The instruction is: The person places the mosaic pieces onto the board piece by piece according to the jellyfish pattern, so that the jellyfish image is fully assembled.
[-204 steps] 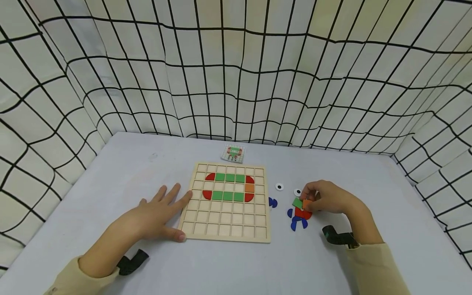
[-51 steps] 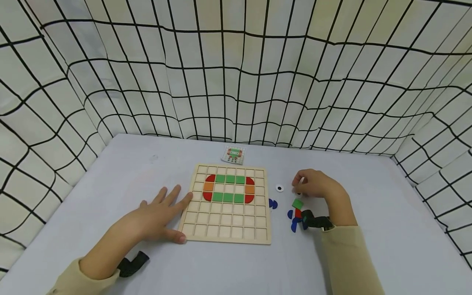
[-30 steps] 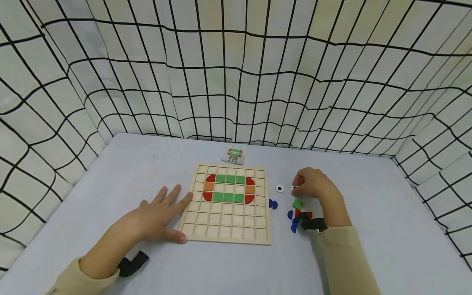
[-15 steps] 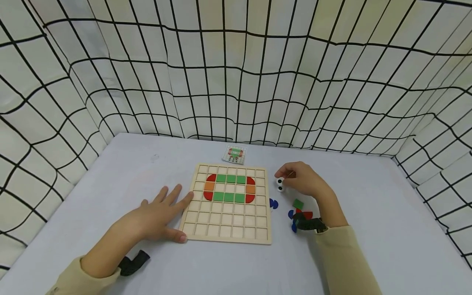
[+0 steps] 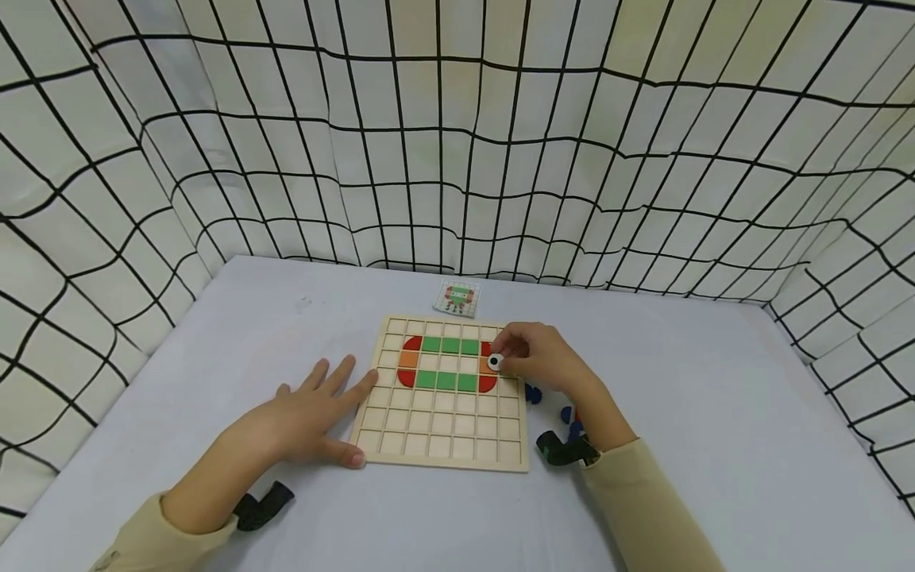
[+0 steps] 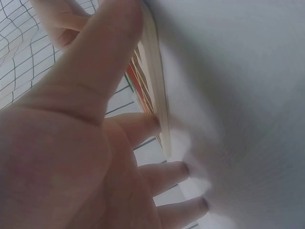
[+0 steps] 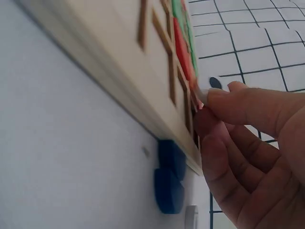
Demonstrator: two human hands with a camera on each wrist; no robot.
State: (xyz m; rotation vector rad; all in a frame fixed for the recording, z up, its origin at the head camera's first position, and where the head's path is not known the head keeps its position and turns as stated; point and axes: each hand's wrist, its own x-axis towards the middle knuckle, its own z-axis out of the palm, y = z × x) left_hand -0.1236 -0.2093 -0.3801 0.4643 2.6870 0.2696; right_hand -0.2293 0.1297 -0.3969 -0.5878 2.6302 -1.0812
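Observation:
My right hand (image 5: 543,357) pinches a round white eye piece (image 5: 495,362) with a black pupil between thumb and fingers. It holds the piece over the right side of the wooden grid board (image 5: 443,423), overlapping an orange square there. On the board, rows of green squares (image 5: 450,345), red rounded corner pieces (image 5: 406,377) and orange squares (image 5: 408,359) form a ring round pale cells. My left hand (image 5: 303,417) lies spread at the board's left edge, its index fingertip and thumb right at the frame; the left wrist view shows the straight fingers (image 6: 164,177) along it.
Blue rounded pieces (image 7: 169,176) lie on the table beside the board's right edge. More blue pieces (image 5: 575,429) are partly hidden by the right wrist. A small picture card (image 5: 457,298) lies behind the board. Black netting (image 5: 457,127) over white cloth surrounds the table.
An orange square now sits at the ring's left side. The right hand took an eye piece from the table and carried it left over the board. The left hand stays in place.

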